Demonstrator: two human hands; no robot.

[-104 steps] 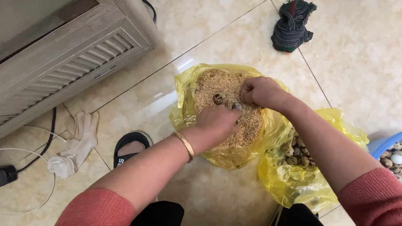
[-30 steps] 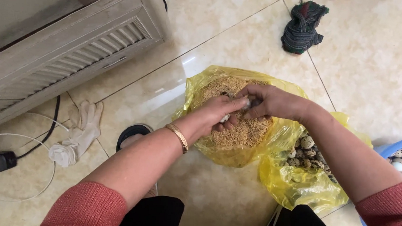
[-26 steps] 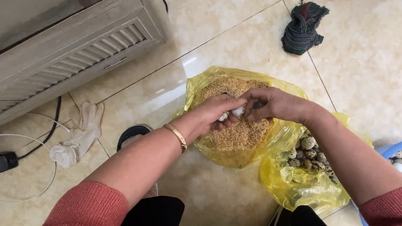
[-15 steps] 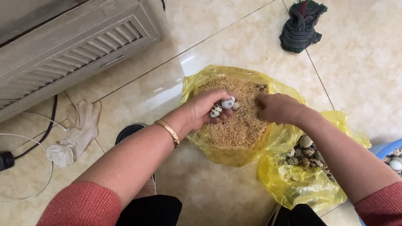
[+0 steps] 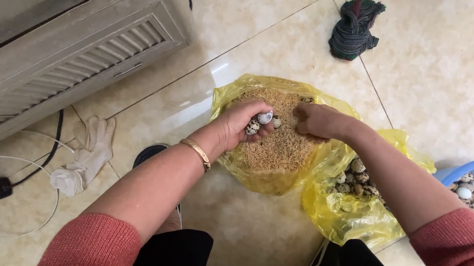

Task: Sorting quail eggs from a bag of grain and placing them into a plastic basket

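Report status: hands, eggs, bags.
Left hand cupping speckled eggs. Right hand in the husks. More eggs in second bag. Nothing blocking.

We see the left hand [image 5: 241, 126] cupped around a few speckled eggs [image 5: 261, 122] right over the yellow bag of husks [image 5: 280, 147], while the right hand [image 5: 317, 121] is closed loosely with fingers down in the husks. A second yellow bag [image 5: 353, 213] with more eggs sits just beside it, and there's a white glove [image 5: 86, 154] on the tile floor [image 5: 244, 33].
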